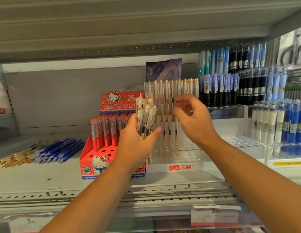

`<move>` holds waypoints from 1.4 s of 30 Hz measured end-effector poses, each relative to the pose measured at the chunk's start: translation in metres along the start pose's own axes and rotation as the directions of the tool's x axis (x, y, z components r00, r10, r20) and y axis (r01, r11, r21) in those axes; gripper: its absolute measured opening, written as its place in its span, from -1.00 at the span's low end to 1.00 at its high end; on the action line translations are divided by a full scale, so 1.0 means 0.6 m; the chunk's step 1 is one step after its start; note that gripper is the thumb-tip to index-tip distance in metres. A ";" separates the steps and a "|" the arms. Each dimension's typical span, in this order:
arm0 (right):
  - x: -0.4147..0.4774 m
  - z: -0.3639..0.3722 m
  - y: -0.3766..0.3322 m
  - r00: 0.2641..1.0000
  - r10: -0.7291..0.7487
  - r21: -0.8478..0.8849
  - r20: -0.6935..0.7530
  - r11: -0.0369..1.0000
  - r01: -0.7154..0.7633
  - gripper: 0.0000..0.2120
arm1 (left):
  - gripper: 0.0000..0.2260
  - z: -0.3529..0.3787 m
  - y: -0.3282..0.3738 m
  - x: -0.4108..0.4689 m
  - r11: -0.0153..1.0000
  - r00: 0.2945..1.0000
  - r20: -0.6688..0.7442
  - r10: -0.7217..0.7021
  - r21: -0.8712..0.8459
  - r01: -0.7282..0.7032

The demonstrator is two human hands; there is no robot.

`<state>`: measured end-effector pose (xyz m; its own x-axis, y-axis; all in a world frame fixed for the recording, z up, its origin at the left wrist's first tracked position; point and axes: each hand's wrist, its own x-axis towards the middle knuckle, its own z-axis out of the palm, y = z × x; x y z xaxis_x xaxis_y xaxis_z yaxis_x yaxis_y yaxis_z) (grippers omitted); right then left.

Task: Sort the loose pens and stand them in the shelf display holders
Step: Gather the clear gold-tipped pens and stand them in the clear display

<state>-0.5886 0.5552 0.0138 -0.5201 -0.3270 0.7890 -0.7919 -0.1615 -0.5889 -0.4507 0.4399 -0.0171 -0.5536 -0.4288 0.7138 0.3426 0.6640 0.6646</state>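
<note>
In left hand [138, 142]: bundle [145, 118] of clear pens with gold clips, gripped upright. Thumb across the front, fingers curled round the back. Clip ends up, tips down past the palm. Held above the shelf [45, 179], in front of the seam between red box and holder.

Just right of bundle, not touching it: right hand [195, 120], raised in front of the holder's pens. Fingers curled, thumb and forefinger near each other. Motion-blurred; cannot tell whether pinching a pen or nothing.

Behind both hands: clear holder [188, 157], perforated top, white front marked "hesu". Standing pens [173, 88] of the same gold-clipped kind upright in the back rows, a few more in the middle rows behind the hands. Open holes showing toward the front.

Left of holder, touching it: red box [94, 158] with cartoon cat print. Red pens [106, 132] upright in its rear holes.

Far left, flat on shelf: loose blue pens [60, 150] in a heap. Just beside them, further left, loose gold-clipped pens [13, 158], also lying flat.

Right of holder: racks [230, 84] in tiers, packed with blue, black and white pens, all upright.

Along the shelf front: price tags [215, 216], print too blurred to read.
</note>
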 end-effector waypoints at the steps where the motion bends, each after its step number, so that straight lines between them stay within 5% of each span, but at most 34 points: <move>1: -0.005 0.002 -0.009 0.995 0.007 0.118 0.100 0.993 -0.019 -0.75 | -0.57 0.000 0.001 -0.001 1.000 1.000 0.003 0.008 -0.006 -0.008; 5: -0.016 0.015 -0.021 0.926 0.052 0.325 0.375 0.928 -0.184 -0.69 | -0.63 0.000 0.004 -0.002 0.999 0.998 0.047 0.039 -0.037 -0.037; 13: -0.006 0.008 -0.015 0.906 0.155 0.497 0.394 0.793 -0.352 -0.65 | -0.64 0.004 0.003 -0.002 0.998 0.993 0.115 0.027 -0.065 -0.019; 17: 0.009 -0.013 -0.011 0.930 0.222 0.573 0.292 0.738 -0.356 -0.72 | -0.72 0.002 0.001 -0.003 0.997 0.995 0.098 -0.007 -0.078 0.014; 24: 0.027 -0.045 0.017 0.980 0.196 0.321 0.015 0.928 -0.190 -0.71 | -0.74 0.004 -0.003 0.000 0.996 0.999 0.039 -0.037 -0.074 0.040; 33: 0.027 -0.039 0.033 0.989 0.147 0.130 0.019 0.980 -0.148 -0.63 | -0.75 0.004 0.003 -0.002 0.996 0.998 0.051 -0.040 -0.072 0.043; 42: 0.027 -0.033 0.051 0.939 0.304 0.034 0.164 0.949 -0.313 -0.66 | -0.77 0.004 0.002 -0.002 0.997 0.996 0.072 -0.055 -0.055 0.059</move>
<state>-0.6278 0.5636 0.0122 -0.6762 -0.5087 0.5330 -0.5779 -0.0826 -0.8119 -0.4514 0.4431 -0.0178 -0.6247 -0.4192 0.6588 0.3510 0.6029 0.7165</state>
